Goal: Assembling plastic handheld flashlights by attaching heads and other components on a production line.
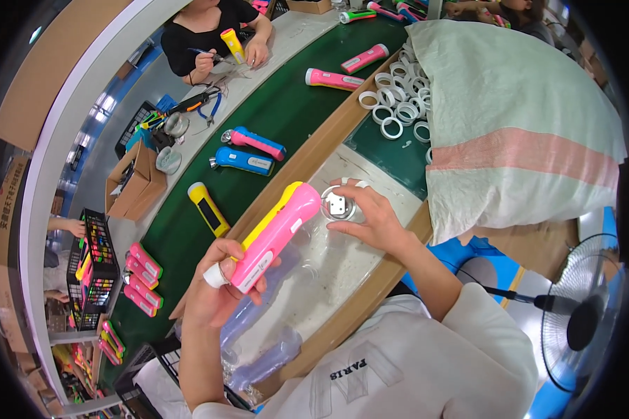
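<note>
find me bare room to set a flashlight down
The long green belt has bare patches between the blue-and-pink flashlight and two pink cylindrical flashlights, and just left of the yellow-and-black flashlight. Crowded: beside the pale woven sack, where white plastic rings lie heaped.

1. So the left hand (215, 285) is wrapped round the lower end of a pink-and-yellow flashlight (278, 234), tilted up.
2. Right hand (376, 220) pinches a clear round part (337, 204) with a white square inside, just beside the flashlight's head.
3. Pile of white rings (399, 93) sits against a big pale sack (514, 91).
4. Green belt (293, 117) carries more flashlights, incl. a blue one (246, 161).
5. Someone across the belt (210, 31) has a yellow flashlight (232, 45), lol.
</note>
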Available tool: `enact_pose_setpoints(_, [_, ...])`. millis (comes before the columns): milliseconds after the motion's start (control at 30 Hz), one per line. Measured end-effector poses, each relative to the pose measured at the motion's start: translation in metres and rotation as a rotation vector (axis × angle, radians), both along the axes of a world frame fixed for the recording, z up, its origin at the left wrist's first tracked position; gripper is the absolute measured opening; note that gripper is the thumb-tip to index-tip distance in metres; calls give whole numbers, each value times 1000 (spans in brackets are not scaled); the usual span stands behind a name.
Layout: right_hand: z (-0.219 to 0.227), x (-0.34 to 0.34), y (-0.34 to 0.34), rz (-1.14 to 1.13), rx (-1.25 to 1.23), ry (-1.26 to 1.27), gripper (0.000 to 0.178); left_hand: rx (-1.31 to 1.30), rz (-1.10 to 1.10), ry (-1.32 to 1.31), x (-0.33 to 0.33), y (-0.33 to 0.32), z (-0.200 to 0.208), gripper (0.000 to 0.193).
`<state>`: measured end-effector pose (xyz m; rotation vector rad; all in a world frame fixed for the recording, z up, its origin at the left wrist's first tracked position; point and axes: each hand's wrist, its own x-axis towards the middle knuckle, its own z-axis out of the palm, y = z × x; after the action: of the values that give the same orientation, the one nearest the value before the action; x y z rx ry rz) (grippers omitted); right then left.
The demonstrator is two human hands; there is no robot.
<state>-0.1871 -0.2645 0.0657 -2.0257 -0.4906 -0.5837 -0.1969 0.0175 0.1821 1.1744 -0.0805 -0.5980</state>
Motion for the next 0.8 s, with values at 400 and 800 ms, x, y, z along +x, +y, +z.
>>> enact_pose_setpoints(400, [65, -30, 12, 430, -332, 90, 82, 613, -348, -533, -27, 27, 30, 41])
enact_pose_setpoints(800, [53, -57, 37, 506, 188, -118, 36, 71, -241, 94, -64, 24, -24, 43])
